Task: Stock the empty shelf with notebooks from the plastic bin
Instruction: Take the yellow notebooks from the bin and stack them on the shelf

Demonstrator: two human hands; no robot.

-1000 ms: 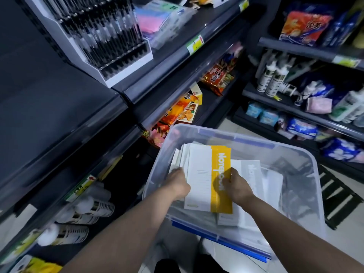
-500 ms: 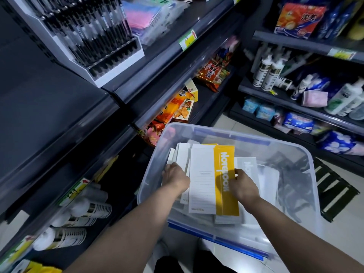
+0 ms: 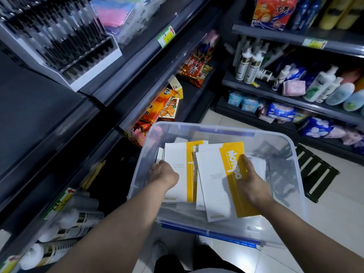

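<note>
A clear plastic bin (image 3: 295,174) with a blue lower rim stands on the floor below me. Inside lie several white notebooks with yellow spines. My right hand (image 3: 251,179) grips the yellow edge of a raised, tilted notebook (image 3: 212,180). My left hand (image 3: 164,173) holds the left edge of a second stack of notebooks (image 3: 178,170) in the bin. The empty dark shelf (image 3: 39,119) lies to the left, above the bin.
A white pen display (image 3: 59,36) stands on the shelf at upper left. Snack packs (image 3: 167,107) fill lower shelves ahead. White rolls (image 3: 69,223) lie on the bottom left shelf. Bottles (image 3: 250,66) and packets line the right-hand shelves. A dark striped mat (image 3: 315,174) lies beyond the bin.
The single pile has split into two: my right hand has pulled the top notebooks to the right and lifted them, while my left hand keeps the other stack on the left.
</note>
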